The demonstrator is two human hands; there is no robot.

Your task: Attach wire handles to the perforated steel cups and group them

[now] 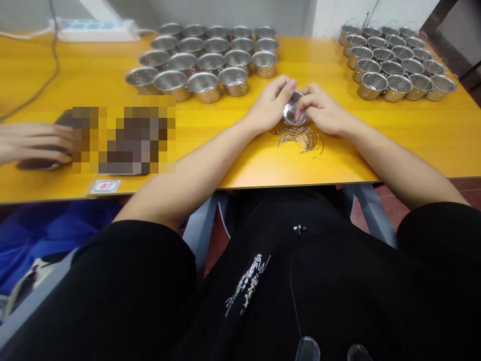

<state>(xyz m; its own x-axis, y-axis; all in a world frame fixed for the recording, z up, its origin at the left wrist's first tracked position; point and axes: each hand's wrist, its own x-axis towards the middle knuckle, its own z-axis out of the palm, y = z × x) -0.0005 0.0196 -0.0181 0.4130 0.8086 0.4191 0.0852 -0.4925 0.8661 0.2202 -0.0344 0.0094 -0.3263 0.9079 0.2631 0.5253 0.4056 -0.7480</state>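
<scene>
Through the head camera I see both of the wearer's hands meeting over the desk (398, 155), with a perforated metal cup (292, 109) held up between them, its opening tipped toward me. The left hand (273, 103) is closed on the cup's left side, thumb raised near the rim. The right hand (323, 108) grips it from the other side, fingers bent in at the edge; I cannot tell whether it also pinches a wire.

Just below the cup, on the near side, I have a loose heap of thin curved wires (300, 139) lying on the desk. Beyond the left forearm stands a block of perforated cups (205, 86) in rows, open ends up. Well apart, at the right, I see a second block, the cups with wire handles (372, 86); thin loops rise over several of them.

At my far left another person's hand (35, 143) rests over a dark object (39, 161), too blurred for me to name. Beside it a pixelated patch hides most of another dark item (131, 143), near a small label (106, 186) at the desk's front edge. A white power strip (95, 31) lies at the back.
</scene>
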